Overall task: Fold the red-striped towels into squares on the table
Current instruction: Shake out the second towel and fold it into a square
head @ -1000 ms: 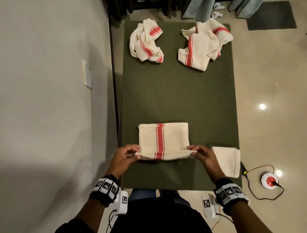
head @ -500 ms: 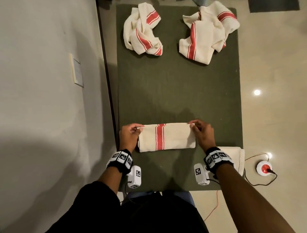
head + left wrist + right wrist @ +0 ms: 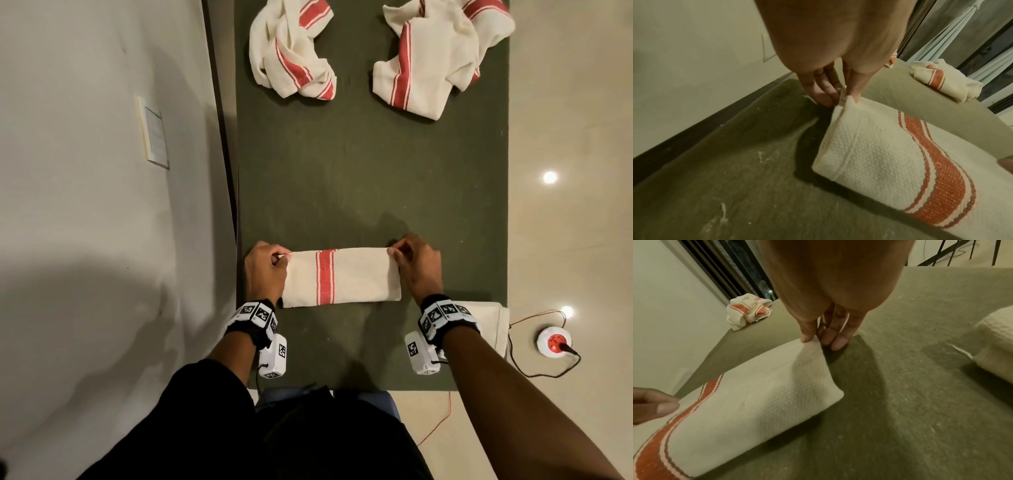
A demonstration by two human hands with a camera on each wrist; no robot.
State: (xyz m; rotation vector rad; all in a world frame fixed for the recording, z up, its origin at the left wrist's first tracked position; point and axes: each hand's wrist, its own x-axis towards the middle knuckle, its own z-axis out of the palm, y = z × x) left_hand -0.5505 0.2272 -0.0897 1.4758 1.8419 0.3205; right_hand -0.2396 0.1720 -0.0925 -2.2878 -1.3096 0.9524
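Note:
A cream towel with a red stripe point(image 3: 342, 277) lies folded into a narrow band near the front of the green table point(image 3: 370, 178). My left hand point(image 3: 266, 265) pinches its far left corner point(image 3: 844, 99) between thumb and fingers. My right hand point(image 3: 416, 262) pinches the far right corner point(image 3: 812, 339) the same way. Both corners sit at the band's far edge. Two crumpled red-striped towels lie at the far end, one on the left point(image 3: 294, 51), one on the right point(image 3: 438, 54).
A folded cream towel point(image 3: 493, 325) sits at the table's front right corner, partly under my right wrist. A wall point(image 3: 102, 205) runs close along the table's left edge. On the floor to the right lies a white and red button point(image 3: 554, 342) with a cable.
Both hands carried the towel's near edge away from me and over onto its far edge, folding it in half into a narrower band. The head view moved forward.

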